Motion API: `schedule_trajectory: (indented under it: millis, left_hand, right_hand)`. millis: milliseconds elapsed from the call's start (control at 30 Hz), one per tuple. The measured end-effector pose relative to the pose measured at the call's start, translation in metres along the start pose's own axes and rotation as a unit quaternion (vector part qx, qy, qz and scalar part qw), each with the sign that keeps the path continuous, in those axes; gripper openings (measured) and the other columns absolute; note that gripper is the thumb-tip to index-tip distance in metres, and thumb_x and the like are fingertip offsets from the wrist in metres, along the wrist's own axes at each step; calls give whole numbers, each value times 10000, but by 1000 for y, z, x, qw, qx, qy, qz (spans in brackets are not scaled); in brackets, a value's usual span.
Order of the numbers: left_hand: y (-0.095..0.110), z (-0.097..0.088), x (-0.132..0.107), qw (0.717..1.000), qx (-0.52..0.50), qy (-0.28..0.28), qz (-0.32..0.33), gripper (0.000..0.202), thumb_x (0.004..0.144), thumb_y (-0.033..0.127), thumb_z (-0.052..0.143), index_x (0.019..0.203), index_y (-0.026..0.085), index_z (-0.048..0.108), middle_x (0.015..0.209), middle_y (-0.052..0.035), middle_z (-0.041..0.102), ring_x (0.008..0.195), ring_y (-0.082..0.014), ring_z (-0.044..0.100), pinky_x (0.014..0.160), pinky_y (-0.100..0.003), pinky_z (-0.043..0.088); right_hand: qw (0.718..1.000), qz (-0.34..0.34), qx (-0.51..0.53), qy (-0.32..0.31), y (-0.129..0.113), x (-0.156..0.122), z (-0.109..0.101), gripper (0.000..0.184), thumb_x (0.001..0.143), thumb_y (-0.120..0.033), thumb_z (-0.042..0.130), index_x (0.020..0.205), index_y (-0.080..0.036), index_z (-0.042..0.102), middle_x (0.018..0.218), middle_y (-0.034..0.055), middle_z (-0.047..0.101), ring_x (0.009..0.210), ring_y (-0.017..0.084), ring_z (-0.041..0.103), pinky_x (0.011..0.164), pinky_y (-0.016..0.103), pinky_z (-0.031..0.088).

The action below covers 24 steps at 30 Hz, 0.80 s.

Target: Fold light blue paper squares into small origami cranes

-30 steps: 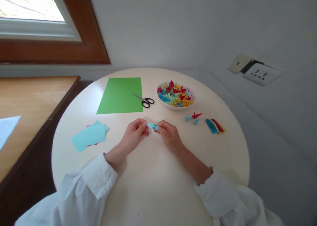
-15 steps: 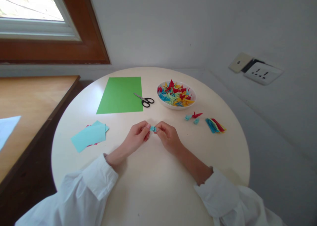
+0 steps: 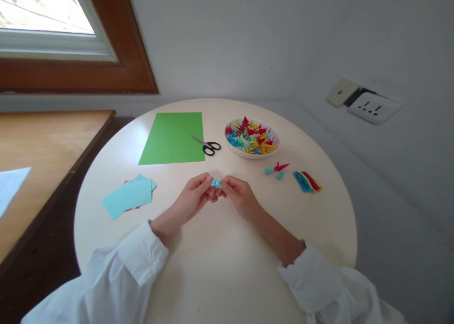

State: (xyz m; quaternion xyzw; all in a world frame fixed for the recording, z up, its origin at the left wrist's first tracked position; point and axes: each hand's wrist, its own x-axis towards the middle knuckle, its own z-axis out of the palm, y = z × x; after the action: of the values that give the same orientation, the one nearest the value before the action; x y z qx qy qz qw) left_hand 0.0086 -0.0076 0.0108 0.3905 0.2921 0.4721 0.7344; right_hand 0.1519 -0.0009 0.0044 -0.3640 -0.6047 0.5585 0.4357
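Folded paper: the small light-blue piece (image 3: pixel 216 183) is held above the desk (image 3: pixel 220 267), between both hands.
Change: a second ago it stretched longer between the fingertips; now it looks more bunched, which suggests its folds are being worked.
Left-hand grip: the left hand (image 3: pixel 198 188) pinches the piece's left end between thumb and fingers.
Right-hand grip: the right hand (image 3: pixel 239 193) pinches the right end likewise.
Bowl: the white bowl (image 3: pixel 244 155), filled with colourful paper cranes, stands beyond the hands.
Right side: a red crane (image 3: pixel 282 166) and two light-blue pieces lie near a fan of coloured strips (image 3: pixel 308 181).
Scissors: the scissors (image 3: pixel 209 147) overlap the green sheet (image 3: pixel 170 137).
Left side: light-blue sheets (image 3: pixel 129 197) overlap something red.
Obstruction: fingertips hide the piece's ends.
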Motion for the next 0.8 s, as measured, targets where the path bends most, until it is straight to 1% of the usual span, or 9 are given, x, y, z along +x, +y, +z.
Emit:
schedule_trajectory:
  millis: [133,267,500,633,800]
  left_hand:
    - [1,-1,0,999,-45,-19,-19,247,798,298,570,624,146,484,547,24,469,578,-94,467,562,-222,350]
    - [1,-1,-1,998,-60,-22,-24,236,805,280,564,629,148,482,537,23,478,564,-91,464,568,-222,355]
    - [3,0,-1,998,-59,-14,-27,245,780,297,595,620,151,481,536,23,483,557,-91,465,569,-228,361]
    - [3,0,-1,998,-61,-8,-24,238,765,296,613,627,152,485,530,25,485,555,-91,469,568,-228,364]
    - [2,0,0,997,-72,-13,-21,226,780,277,598,629,144,494,528,21,500,550,-84,469,565,-219,371]
  right_hand:
    - [999,7,41,-10,1,0,0,347,755,-519,533,657,-186,543,623,-2,574,584,118,484,603,282,392]
    - [998,7,64,-11,3,0,0,346,749,-521,547,662,-186,543,629,-2,565,589,118,462,608,284,383]
    - [998,4,55,-18,2,0,0,338,764,-519,526,680,-191,532,642,-2,560,609,125,464,629,290,389]
    - [999,4,37,-7,1,-1,0,361,758,-544,512,674,-193,523,628,-8,521,615,130,469,635,295,400]
    - [1000,-3,17,7,-1,-1,-1,383,743,-558,516,646,-188,517,610,-13,510,599,122,454,615,283,390]
